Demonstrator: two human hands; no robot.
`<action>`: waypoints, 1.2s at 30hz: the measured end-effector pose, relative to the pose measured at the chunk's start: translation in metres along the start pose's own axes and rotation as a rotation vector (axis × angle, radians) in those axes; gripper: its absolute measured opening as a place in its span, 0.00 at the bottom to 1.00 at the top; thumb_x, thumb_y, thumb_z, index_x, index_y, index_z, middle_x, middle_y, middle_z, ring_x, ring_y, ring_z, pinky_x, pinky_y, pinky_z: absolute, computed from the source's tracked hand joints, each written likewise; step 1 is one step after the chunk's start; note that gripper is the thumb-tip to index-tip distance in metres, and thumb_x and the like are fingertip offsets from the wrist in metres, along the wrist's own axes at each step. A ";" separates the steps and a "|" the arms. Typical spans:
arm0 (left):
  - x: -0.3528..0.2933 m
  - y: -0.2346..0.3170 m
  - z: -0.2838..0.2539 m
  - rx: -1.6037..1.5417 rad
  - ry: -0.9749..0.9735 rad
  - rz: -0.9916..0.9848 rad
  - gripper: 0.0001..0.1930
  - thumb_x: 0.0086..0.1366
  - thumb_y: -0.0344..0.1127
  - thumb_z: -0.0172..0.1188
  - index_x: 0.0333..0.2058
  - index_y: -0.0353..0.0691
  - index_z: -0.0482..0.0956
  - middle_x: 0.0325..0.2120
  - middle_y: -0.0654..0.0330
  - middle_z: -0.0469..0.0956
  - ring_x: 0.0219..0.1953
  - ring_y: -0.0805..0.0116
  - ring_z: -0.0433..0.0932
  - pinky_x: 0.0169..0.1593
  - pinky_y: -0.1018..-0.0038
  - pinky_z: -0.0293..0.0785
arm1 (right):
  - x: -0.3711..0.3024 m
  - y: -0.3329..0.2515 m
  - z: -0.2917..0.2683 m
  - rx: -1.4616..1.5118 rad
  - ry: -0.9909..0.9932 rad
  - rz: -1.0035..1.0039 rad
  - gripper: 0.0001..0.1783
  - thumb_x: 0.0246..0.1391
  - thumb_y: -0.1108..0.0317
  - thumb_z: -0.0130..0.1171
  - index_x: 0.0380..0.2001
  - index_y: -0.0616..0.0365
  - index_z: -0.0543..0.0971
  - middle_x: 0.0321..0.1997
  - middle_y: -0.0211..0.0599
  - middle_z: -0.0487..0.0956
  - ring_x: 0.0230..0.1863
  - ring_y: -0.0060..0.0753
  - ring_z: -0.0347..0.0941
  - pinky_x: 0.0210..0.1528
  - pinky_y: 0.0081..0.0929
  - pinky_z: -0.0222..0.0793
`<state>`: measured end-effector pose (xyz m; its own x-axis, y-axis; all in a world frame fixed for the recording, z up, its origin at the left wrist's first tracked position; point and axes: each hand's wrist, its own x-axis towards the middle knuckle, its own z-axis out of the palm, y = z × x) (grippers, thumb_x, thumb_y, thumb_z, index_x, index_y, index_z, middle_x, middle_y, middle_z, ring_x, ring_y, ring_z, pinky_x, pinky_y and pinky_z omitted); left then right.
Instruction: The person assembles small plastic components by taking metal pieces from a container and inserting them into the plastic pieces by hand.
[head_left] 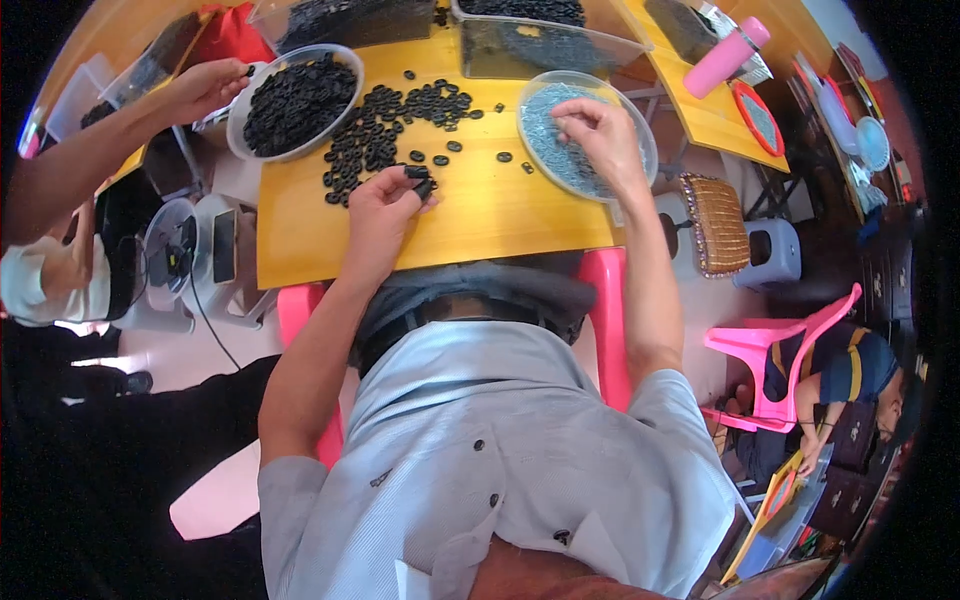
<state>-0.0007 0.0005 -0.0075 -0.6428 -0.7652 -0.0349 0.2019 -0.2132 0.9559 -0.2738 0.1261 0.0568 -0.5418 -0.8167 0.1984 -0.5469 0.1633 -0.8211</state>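
Two hands busy: left hand pinches a few black rings, w/ loose rings just beyond on bench; right hand digs, fingers curled, in dish of small grey parts. Risk: pinched rings slip, or a nudge rolls loose ones off bench edge.

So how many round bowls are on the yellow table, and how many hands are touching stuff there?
Bowl of black rings: 1
Bowl of small grey-blue parts: 1
Person's own hands, left hand and right hand: 2
Co-worker's hand: 1
Total: 5
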 end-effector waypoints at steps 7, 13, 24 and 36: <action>0.003 -0.004 0.000 -0.014 -0.026 0.015 0.06 0.62 0.21 0.58 0.38 0.32 0.79 0.33 0.60 0.81 0.34 0.73 0.80 0.41 0.78 0.77 | -0.021 -0.051 0.052 0.123 -0.197 -0.164 0.09 0.51 0.77 0.60 0.37 0.63 0.83 0.30 0.29 0.82 0.30 0.15 0.75 0.35 0.16 0.71; -0.001 0.002 0.004 -0.064 -0.010 0.014 0.06 0.62 0.22 0.59 0.39 0.31 0.79 0.32 0.60 0.81 0.34 0.73 0.81 0.41 0.79 0.77 | -0.030 -0.054 0.092 0.128 -0.278 -0.141 0.10 0.51 0.79 0.58 0.39 0.63 0.81 0.32 0.28 0.82 0.33 0.14 0.76 0.37 0.14 0.71; 0.000 0.001 0.003 0.040 -0.025 0.041 0.08 0.60 0.20 0.57 0.39 0.30 0.80 0.32 0.60 0.82 0.33 0.75 0.81 0.41 0.80 0.77 | -0.033 -0.052 0.100 0.131 -0.302 -0.148 0.11 0.52 0.80 0.58 0.40 0.63 0.80 0.33 0.31 0.82 0.34 0.16 0.77 0.37 0.15 0.72; 0.000 0.000 0.004 0.038 -0.016 0.037 0.09 0.59 0.19 0.56 0.38 0.30 0.80 0.30 0.60 0.82 0.33 0.76 0.82 0.41 0.80 0.77 | -0.033 -0.055 0.098 0.088 -0.276 -0.154 0.08 0.52 0.78 0.60 0.37 0.64 0.81 0.31 0.32 0.83 0.33 0.18 0.78 0.37 0.17 0.73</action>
<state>-0.0038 0.0033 -0.0065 -0.6470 -0.7625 0.0045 0.1972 -0.1616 0.9670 -0.1626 0.0899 0.0429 -0.2570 -0.9494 0.1807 -0.5451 -0.0120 -0.8383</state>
